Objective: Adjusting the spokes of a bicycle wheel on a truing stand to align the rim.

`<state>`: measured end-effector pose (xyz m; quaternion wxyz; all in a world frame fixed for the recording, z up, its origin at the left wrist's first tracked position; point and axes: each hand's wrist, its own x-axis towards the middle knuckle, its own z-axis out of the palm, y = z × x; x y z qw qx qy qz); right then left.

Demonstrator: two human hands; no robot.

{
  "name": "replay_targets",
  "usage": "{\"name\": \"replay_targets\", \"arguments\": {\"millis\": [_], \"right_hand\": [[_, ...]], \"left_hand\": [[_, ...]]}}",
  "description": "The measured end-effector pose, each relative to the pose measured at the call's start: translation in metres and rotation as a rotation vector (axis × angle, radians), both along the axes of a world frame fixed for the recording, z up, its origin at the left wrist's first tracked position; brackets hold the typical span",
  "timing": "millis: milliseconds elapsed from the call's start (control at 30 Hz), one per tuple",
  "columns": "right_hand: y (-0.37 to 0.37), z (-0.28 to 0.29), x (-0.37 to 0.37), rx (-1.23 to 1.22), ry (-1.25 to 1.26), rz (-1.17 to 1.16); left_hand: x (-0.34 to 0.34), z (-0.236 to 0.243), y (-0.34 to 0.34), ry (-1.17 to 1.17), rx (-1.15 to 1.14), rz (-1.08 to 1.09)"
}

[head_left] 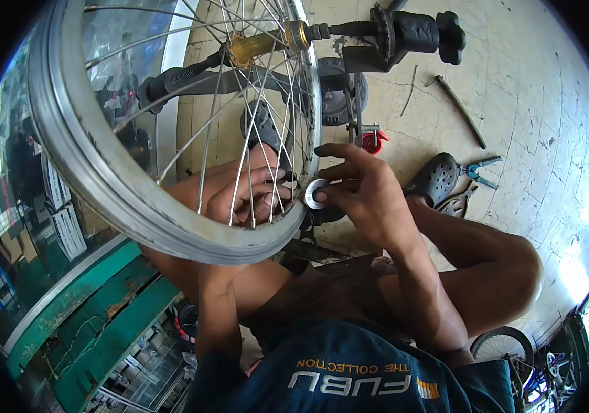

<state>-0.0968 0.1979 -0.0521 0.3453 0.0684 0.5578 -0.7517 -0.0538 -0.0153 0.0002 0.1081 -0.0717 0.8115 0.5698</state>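
Note:
A spoked bicycle wheel with a silver rim (pixel 164 230) is mounted in a black truing stand (pixel 404 38), its gold hub (pixel 256 49) at the top. Behind the spokes, my left hand (pixel 250 196) has curled fingers, with thumb and fingertips closed about a spoke (pixel 250 172) near the rim's inner side; spokes partly cover it. On the rim's right side, my right hand (pixel 370 196) pinches a round silver spoke wrench (pixel 314 194) between thumb and finger against the rim, its upper fingers reaching forward.
Pliers with blue handles (pixel 482 172) lie by my shod right foot (pixel 433 179). Beyond are a dark rod (pixel 461 111) and a red round part (pixel 373 142) at the stand. A glass case with green base (pixel 81 310) borders the left; a bicycle (pixel 508 351) stands lower right.

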Motion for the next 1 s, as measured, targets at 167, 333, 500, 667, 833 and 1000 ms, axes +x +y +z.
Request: {"name": "replay_targets", "arguments": {"millis": [167, 333, 500, 667, 833, 1000], "right_hand": [[0.000, 0.000, 0.000, 0.049, 0.240, -0.002], [-0.010, 0.006, -0.001, 0.270, 0.751, -0.009], [-0.020, 0.014, -0.005, 0.433, 0.910, -0.011], [-0.023, 0.031, -0.011, 0.566, 0.814, 0.028], [-0.017, 0.046, -0.020, 0.627, 0.395, 0.234], [-0.010, 0.029, -0.016, 0.327, 0.349, 0.131]], "left_hand": [[0.002, 0.001, -0.006, -0.007, 0.015, -0.015], [-0.003, -0.001, -0.009, -0.015, 0.031, -0.029], [-0.022, 0.003, -0.012, -0.112, 0.101, -0.027], [-0.031, 0.014, -0.008, -0.350, 0.272, 0.017], [-0.026, 0.010, -0.004, -0.227, 0.187, -0.014], [-0.028, 0.009, -0.004, -0.153, 0.078, -0.099]]}}
